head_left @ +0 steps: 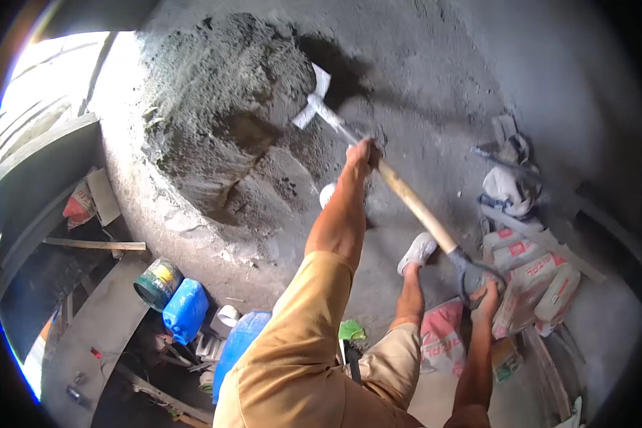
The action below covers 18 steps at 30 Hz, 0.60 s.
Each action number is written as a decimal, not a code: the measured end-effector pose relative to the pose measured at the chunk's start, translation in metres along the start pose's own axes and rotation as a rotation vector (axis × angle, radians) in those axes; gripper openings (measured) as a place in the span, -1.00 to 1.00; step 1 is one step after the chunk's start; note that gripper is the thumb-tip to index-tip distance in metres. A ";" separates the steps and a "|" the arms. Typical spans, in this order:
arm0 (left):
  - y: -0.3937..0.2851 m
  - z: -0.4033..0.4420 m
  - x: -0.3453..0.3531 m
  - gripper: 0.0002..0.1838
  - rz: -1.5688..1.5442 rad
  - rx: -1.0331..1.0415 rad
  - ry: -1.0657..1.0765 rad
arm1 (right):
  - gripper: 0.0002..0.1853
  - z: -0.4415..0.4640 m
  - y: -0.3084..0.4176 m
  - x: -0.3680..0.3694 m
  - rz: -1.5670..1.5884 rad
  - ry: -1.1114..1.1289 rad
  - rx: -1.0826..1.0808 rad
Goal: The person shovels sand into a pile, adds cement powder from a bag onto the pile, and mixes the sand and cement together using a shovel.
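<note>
Shovel (416, 205) — in left hand (363, 153) (near blade (314, 101))

The floor (225, 282) carries a grey heap (207, 93). A bucket (158, 283) and blue jug (186, 311) sit side by side on it; bags (524, 282) lie to the right.

Left grip (362, 153) and right grip (485, 298) hold a shovel (415, 205) near a grey heap (210, 93).

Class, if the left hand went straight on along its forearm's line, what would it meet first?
The left hand would first press against the wooden shaft it grips; beyond that, probably only the grey surface, though depth is unclear.
</note>
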<state>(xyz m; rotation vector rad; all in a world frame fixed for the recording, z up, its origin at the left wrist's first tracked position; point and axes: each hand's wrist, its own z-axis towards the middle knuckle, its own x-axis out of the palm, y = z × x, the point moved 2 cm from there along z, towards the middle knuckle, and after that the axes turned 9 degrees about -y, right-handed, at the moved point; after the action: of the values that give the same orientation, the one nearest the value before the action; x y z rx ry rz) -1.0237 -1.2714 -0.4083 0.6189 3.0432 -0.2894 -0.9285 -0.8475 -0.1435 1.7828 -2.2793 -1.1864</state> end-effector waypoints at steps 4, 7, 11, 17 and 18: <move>0.014 -0.042 -0.020 -0.84 -0.145 -0.013 0.052 | -0.67 -0.018 0.007 -0.036 -0.035 -0.118 0.043; -0.011 -0.111 -0.039 -0.81 -0.042 0.014 -0.111 | -0.64 -0.051 0.037 -0.036 -0.042 -0.072 0.018; -0.055 -0.169 -0.075 -0.79 -0.162 0.044 -0.128 | -0.62 -0.094 0.079 -0.042 -0.133 0.034 -0.115; -0.160 -0.239 -0.158 -0.76 -0.467 0.161 0.064 | -0.75 -0.190 0.135 0.008 -0.286 0.266 -0.564; -0.177 -0.255 -0.174 -0.76 -0.524 0.184 0.059 | -0.80 -0.179 0.118 -0.010 -0.592 0.289 -0.993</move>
<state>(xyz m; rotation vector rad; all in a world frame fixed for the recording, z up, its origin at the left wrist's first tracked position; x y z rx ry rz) -0.9288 -1.4509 -0.1166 -0.1886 3.2050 -0.5713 -0.9430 -0.9295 0.0537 1.9534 -0.7190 -1.5637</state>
